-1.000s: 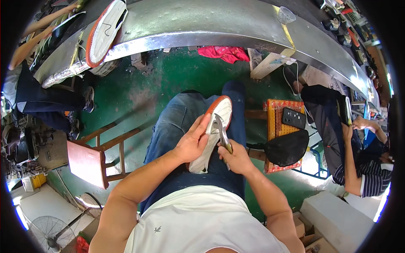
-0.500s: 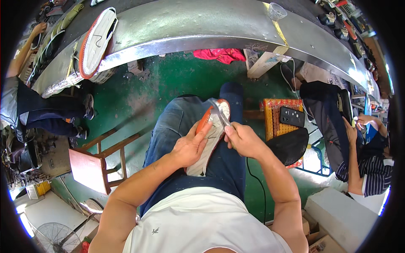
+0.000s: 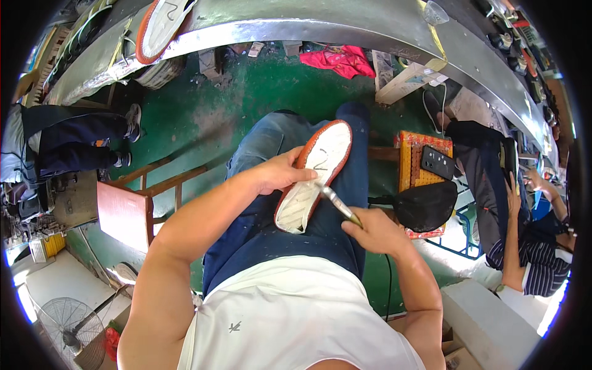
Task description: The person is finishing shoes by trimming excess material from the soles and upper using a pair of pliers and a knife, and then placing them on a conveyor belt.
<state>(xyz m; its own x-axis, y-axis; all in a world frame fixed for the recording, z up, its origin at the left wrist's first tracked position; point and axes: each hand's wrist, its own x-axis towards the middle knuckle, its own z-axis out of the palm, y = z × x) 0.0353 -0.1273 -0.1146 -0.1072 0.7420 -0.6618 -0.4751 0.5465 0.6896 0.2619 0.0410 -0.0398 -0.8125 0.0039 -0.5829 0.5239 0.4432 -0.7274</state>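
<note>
Across my thighs lies a shoe [image 3: 333, 146], underside up, with a white bottom, a reddish-orange rim and a dark curved mark near its middle. My left hand [image 3: 280, 173] is closed on its left edge, thumb pressed on the white surface and fingers partly hidden beneath. Gripped in my right hand [image 3: 377, 229] is a metal hand tool, apparently pincers [image 3: 336, 203], with its yellowish handle end at my fingers. The tool's head meets the shoe's right edge close to my left thumb; whether its jaws are apart cannot be made out.
A similar shoe [image 3: 161, 29] rests on the metal-edged bench [image 3: 277, 34] ahead. A wooden stool [image 3: 126, 209] stands left; a seat [image 3: 412, 176] at right bears a phone [image 3: 436, 162] and a black pouch [image 3: 427, 205]. People are at both sides. A fan [image 3: 71, 333] stands lower left.
The pincers have moved from the toe down to the shoe's middle right edge. The shoe has turned to show more of its white underside, and my left hand has shifted up along it.
</note>
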